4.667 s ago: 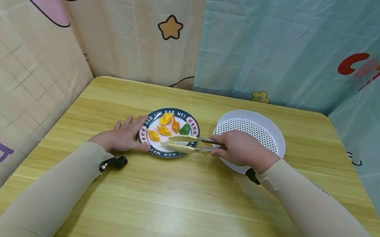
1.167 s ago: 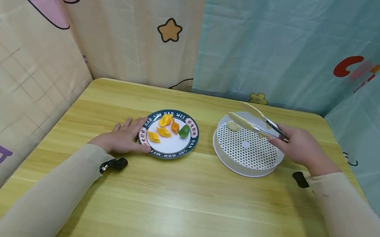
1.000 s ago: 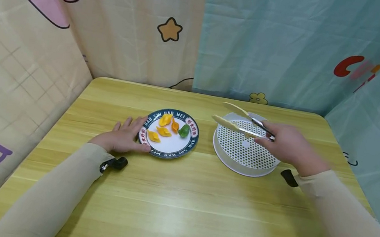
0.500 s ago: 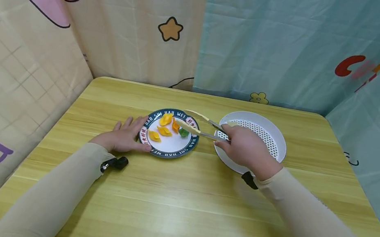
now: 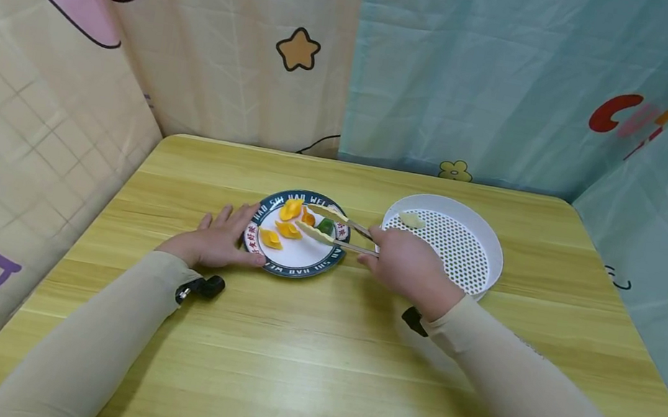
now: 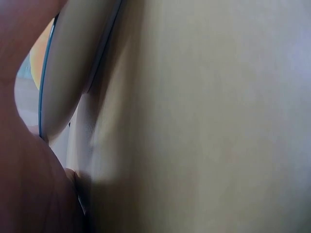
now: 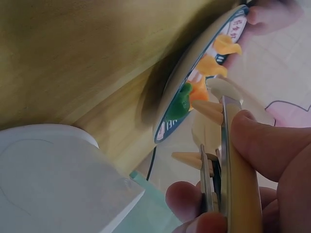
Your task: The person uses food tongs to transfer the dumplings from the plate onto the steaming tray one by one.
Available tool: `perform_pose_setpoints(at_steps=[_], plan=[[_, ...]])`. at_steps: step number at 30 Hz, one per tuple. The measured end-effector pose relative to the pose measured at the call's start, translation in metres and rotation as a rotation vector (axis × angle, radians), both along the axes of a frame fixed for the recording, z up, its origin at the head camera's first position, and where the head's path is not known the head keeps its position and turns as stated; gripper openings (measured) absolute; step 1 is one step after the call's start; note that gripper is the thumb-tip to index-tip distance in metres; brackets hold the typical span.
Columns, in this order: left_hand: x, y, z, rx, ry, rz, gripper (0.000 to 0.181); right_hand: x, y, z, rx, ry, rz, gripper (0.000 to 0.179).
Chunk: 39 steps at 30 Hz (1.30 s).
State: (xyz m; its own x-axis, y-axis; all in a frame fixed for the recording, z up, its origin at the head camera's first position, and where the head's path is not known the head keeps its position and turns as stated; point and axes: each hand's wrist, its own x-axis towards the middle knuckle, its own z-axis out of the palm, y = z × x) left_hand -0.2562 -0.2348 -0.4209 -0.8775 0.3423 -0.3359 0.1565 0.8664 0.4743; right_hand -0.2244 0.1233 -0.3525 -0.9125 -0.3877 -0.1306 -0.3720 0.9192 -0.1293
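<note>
My left hand (image 5: pixel 214 240) rests against the left edge of a round plate (image 5: pixel 299 261), fingers spread, thumb along the near rim. Several dumpling-shaped pieces lie on the plate: yellow ones (image 5: pixel 291 210), an orange one (image 5: pixel 308 218) and a green one (image 5: pixel 326 227). My right hand (image 5: pixel 409 265) grips a pair of tongs (image 7: pixel 239 165) with pale tips. The tongs stand spread over the plate's right side, their arms on either side of the green piece in the head view, holding nothing. In the left wrist view, the plate's underside (image 6: pixel 73 63) shows beside the hand.
A white round basket (image 5: pixel 488 239) with a perforated bottom stands right of the plate, partly behind my right hand. One pale dumpling-shaped piece (image 5: pixel 412 219) lies in it at the back left. Curtains (image 5: pixel 473 77) hang behind the wooden table (image 5: pixel 281 375).
My right hand has swung the spread tongs left from over the basket to the plate. The pale piece in the basket was not there 4.7 s ago. My left hand stays put.
</note>
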Motion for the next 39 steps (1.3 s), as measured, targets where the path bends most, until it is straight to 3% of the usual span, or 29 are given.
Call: perform_pose_setpoints(at_steps=[26, 36, 39], plan=[[-0.0011, 0.0002, -0.0058, 0.011, 0.05, 0.021, 0.132, -0.0009, -0.006, -0.0037, 0.071, 0.007, -0.019, 0.047], [0.0036, 0.0016, -0.0033, 0.053, 0.153, 0.034, 0.132, 0.0013, -0.0085, -0.003, 0.097, 0.041, 0.002, 0.039], [0.0036, 0.0021, -0.0009, 0.103, 0.15, 0.043, 0.129, 0.0009, -0.0088, -0.0042, 0.104, 0.04, 0.004, 0.038]])
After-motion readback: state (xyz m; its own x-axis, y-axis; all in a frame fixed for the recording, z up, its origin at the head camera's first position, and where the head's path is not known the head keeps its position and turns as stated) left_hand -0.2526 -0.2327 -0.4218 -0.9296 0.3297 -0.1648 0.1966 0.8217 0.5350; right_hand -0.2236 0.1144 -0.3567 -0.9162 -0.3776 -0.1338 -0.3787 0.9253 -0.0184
